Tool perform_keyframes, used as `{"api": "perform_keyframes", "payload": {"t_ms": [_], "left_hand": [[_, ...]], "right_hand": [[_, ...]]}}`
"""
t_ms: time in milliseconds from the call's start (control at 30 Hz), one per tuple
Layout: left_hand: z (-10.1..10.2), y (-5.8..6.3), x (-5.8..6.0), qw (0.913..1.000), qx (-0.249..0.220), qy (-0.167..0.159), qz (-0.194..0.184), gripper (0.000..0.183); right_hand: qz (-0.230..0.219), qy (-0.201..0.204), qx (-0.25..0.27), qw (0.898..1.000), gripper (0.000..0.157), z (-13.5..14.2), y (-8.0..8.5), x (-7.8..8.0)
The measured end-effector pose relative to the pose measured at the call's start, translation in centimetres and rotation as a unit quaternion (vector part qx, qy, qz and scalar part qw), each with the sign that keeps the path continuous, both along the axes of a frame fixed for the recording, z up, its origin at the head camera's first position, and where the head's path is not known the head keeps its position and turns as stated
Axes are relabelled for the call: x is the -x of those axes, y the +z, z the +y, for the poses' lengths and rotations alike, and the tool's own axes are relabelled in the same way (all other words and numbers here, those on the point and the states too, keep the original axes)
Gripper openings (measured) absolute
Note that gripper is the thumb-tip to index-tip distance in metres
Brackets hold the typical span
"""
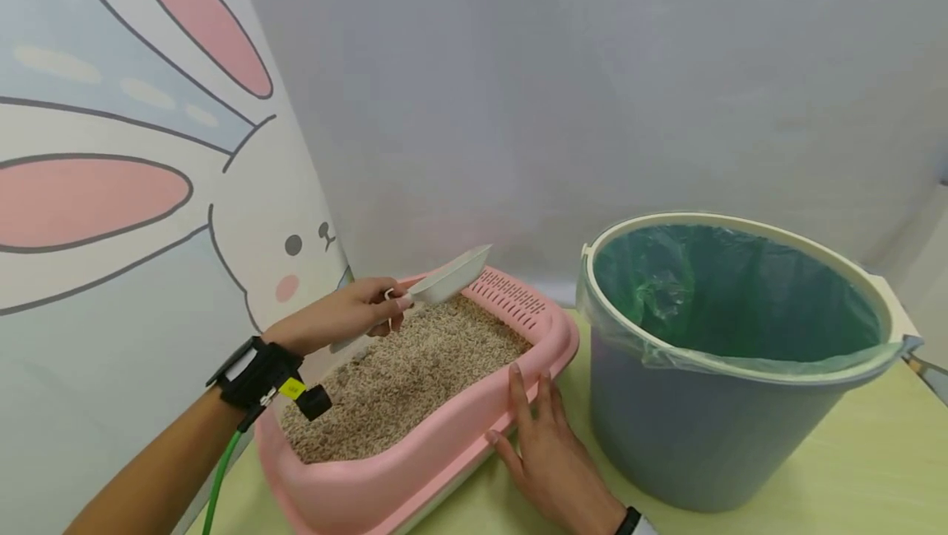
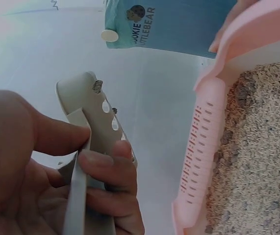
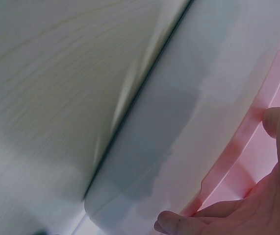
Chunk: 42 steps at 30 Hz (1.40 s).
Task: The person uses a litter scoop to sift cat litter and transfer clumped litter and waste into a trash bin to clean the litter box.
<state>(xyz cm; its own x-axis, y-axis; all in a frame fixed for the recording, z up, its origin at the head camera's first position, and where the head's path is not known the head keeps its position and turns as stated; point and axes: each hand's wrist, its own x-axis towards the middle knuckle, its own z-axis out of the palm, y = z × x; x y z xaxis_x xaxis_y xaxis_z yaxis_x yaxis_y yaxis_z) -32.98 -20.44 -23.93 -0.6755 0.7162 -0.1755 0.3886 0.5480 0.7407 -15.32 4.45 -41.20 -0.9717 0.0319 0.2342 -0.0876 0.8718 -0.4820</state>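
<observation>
The left hand [image 1: 364, 309] of a person curls fingers and thumb around the handle [image 2: 75, 210] of a white slotted litter scoop [image 1: 453, 278], its bowl aimed toward 2 o'clock near the 12 o'clock end of a pink litter box [image 1: 355, 486], while the right hand [image 1: 555, 462], fingers extended and spread, rests against the box at 4 o'clock. The thin scoop looks light, stiff and smooth, best held by its handle; the box, weighted with loose litter [image 1: 437, 362], likely handles heavily, wanting a grip on opposite rims. At 3 o'clock stands a lined bucket [image 1: 689, 436].
</observation>
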Motion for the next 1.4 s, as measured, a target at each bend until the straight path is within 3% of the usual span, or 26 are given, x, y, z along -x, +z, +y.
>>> {"api": "perform_keyframes", "payload": {"t_ms": [200,500,633,800,900,967,1000,1033,1067,1100,1167,1233,1267,1300,1367,1400], "left_hand": [[2.8,2.6,-0.4,0.9989,0.018,-0.033,0.028,0.031],[9.2,7.9,-1.1,0.9952,0.016,-0.075,0.06,0.03],[11.9,9.2,-1.6,0.9908,0.03,-0.096,0.09,0.028],[15.0,9.1,-2.8,0.9731,0.063,-0.141,0.171,0.027],[17.0,8.4,-3.8,0.9559,0.073,-0.178,0.222,0.028],[18.3,7.9,-4.6,0.9382,0.085,-0.195,0.273,0.029],[19.0,7.7,-5.1,0.924,0.097,-0.202,0.31,0.028],[19.6,7.5,-5.6,0.9026,0.113,-0.211,0.358,0.025],[20.2,7.3,-6.1,0.8749,0.13,-0.221,0.411,0.024],[20.8,7.2,-6.7,0.8362,0.151,-0.23,0.474,0.024],[21.9,6.8,-7.7,0.7446,0.181,-0.247,0.593,0.024],[22.7,6.5,-8.5,0.6542,0.19,-0.259,0.685,0.026],[23.0,6.3,-8.8,0.6186,0.188,-0.263,0.716,0.027],[23.1,6.1,-9.0,0.5887,0.183,-0.265,0.741,0.027],[23.3,5.9,-9.3,0.5538,0.17,-0.262,0.772,0.029],[23.3,5.8,-9.3,0.5424,0.164,-0.258,0.783,0.031]], "right_hand": [[-0.023,0.001,0.019,1.0,0.083,0.2,0.0,-0.3],[-0.014,0.011,0.023,1.0,0.083,-0.2,0.1,0.0],[-0.017,0.017,0.027,0.999,0.083,-0.8,0.1,0.3],[-0.022,0.018,0.029,0.999,0.082,-1.6,0.1,0.5],[-0.009,0.019,0.019,1.0,0.082,-1.9,0.0,0.5],[0.007,0.021,0.011,1.0,0.081,-2.0,0.0,0.4],[0.014,0.024,0.009,1.0,0.081,-2.1,0.0,0.4],[0.02,0.027,0.007,0.999,0.081,-2.1,0.0,0.3],[0.022,0.031,0.007,0.999,0.081,-2.1,0.1,0.3],[0.023,0.033,0.007,0.999,0.081,-2.1,0.1,0.3],[0.019,0.037,0.009,0.999,0.083,-2.1,0.1,0.3],[0.009,0.039,0.013,0.999,0.086,-2.1,0.1,0.4],[0.005,0.039,0.015,0.999,0.086,-2.2,0.1,0.5],[0.002,0.04,0.016,0.999,0.087,-2.2,0.1,0.5],[0.001,0.041,0.019,0.999,0.087,-2.4,0.1,0.6],[0.001,0.042,0.019,0.999,0.087,-2.4,0.1,0.6]]}}
